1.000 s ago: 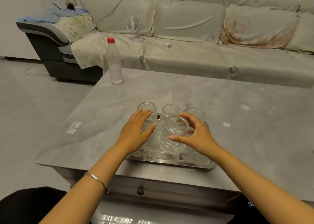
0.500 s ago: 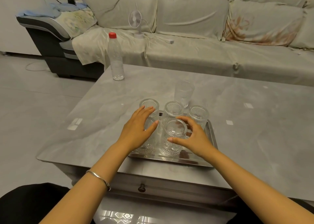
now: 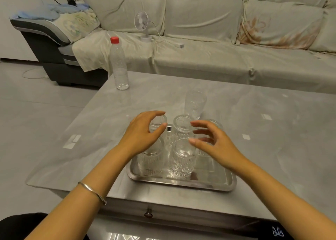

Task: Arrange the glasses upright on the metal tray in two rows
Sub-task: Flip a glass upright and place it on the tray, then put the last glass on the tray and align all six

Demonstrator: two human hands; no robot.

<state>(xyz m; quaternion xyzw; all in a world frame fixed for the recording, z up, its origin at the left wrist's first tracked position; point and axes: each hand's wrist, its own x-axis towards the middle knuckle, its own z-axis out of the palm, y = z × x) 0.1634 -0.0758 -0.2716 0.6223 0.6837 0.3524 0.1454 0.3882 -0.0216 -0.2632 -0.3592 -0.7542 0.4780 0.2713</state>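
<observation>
Both hands' grip (image 3: pixel 143 134) (image 3: pixel 216 145) open, above glasses (image 3: pixel 182 158).

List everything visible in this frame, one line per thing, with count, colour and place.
glasses on tray: five, clear ribbed, upright, three in the far row, two in the near row
glass off tray: one, clear, on the table just beyond the tray
tray: one, shiny metal, near table edge
table: one, grey
bottle: one, clear with red cap, far left table corner
fan: one, white, on the sofa
sofa: one, covered in beige cloth, behind the table
bracelet: one, silver, left wrist
left hand: open, above the left glasses
right hand: open, above the right glasses
</observation>
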